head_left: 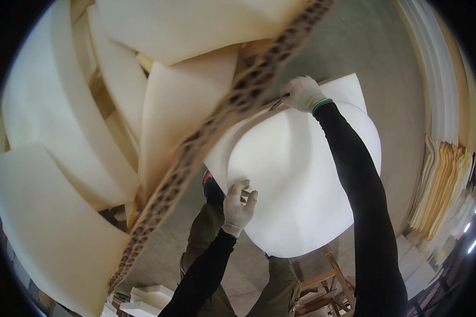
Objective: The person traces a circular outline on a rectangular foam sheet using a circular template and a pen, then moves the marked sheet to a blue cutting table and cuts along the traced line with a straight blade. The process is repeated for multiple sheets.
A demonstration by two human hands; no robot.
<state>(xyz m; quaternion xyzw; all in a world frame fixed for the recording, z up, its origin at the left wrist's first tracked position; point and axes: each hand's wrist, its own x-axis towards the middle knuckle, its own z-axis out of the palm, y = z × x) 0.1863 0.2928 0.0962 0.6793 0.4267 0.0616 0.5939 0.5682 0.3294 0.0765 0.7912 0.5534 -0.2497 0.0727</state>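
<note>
A large white foam sheet (280, 174) bends in front of me, its near part curved into a broad rounded flap. My right hand (304, 94), in a pale glove with a green cuff, is closed at the sheet's far edge. A small dark metal tool (275, 105), which looks like scissors, sticks out from its fingers; most of it is hidden. My left hand (238, 208), gloved too, lies at the sheet's left edge. Its fingers are slightly bent and apart from the thumb, with nothing visible between them.
A big corrugated cardboard box (182, 153) fills the left, its thick edge running diagonally, with cream foam pieces (185, 95) inside. Stacked foam sheets (441, 179) stand along the right. A wooden frame (325, 282) and white blocks (148, 301) are near my legs.
</note>
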